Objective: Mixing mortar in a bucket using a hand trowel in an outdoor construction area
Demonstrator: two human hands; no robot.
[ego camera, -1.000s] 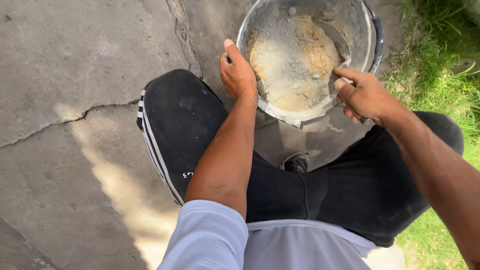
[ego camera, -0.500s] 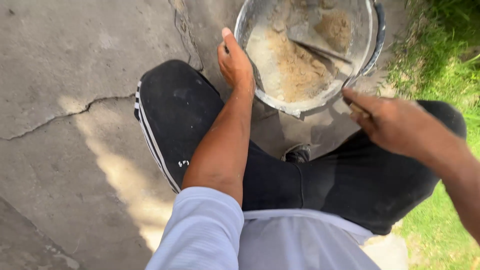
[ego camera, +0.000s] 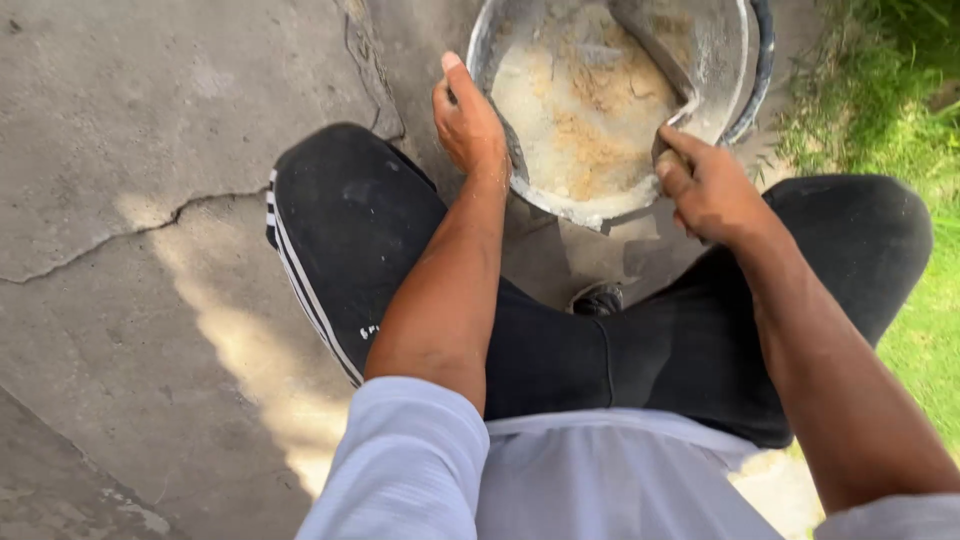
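Trowel (ego camera: 668, 62) slants up-left into pan (ego camera: 755, 70), right hand's (ego camera: 712, 190) fingers pinching it.

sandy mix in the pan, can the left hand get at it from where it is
Probably yes. The left hand grips the metal pan at its near-left rim, right beside the sandy mix. Nothing covers that side; the tool in the right hand works the far side.

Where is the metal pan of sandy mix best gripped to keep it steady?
By the rim, from its near-left side, where the left hand already clasps the metal pan. The pan is wide and shallow, and the right hand works a trowel at the right.
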